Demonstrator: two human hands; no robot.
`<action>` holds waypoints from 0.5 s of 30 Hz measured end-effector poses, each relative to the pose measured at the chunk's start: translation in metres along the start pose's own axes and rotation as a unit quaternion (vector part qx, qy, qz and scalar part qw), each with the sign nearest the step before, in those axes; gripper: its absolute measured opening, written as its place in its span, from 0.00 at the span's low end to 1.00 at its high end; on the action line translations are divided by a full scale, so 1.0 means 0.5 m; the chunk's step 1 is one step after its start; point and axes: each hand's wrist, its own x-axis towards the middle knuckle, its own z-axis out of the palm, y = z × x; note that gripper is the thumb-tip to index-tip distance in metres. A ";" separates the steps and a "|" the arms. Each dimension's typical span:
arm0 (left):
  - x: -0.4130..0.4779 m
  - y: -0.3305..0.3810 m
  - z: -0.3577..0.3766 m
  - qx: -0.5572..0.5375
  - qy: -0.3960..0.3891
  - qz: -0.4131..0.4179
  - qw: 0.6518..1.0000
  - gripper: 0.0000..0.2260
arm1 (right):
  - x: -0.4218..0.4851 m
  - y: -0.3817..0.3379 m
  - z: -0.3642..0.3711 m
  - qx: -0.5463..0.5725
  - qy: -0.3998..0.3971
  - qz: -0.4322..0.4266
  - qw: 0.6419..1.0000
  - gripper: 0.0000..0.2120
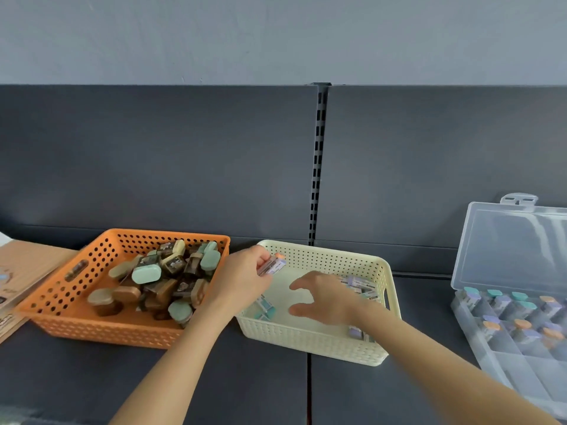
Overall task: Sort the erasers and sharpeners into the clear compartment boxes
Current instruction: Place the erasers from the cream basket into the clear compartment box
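At three o'clock the clear compartment box (503, 357) runs off the right edge. At nine o'clock a brown card sheet (24, 271) is cut by the left edge, its print unreadable. The blurred right hand (328, 299) covers some erasers (359, 285) at two o'clock in the cream basket (310, 342); the left hand (242, 277) hides most of the labelled eraser (273, 266) it pinches, its label too small to read

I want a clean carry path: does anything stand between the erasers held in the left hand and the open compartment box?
Yes. The right hand reaches into the cream basket, between the erasers in the left hand and the compartment box, whose lid stands open.
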 end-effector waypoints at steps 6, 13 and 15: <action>-0.042 -0.042 -0.028 -0.067 0.046 -0.046 0.996 0.06 | 0.079 -0.048 0.029 0.005 -0.053 0.030 0.998 0.36; -0.062 -0.056 -0.043 -0.122 0.075 -0.063 0.988 0.09 | 0.114 -0.060 0.067 -0.126 -0.079 0.007 0.989 0.21; -0.062 -0.059 -0.041 -0.126 0.077 -0.064 0.987 0.09 | 0.116 -0.050 0.062 -0.097 -0.059 0.016 0.993 0.17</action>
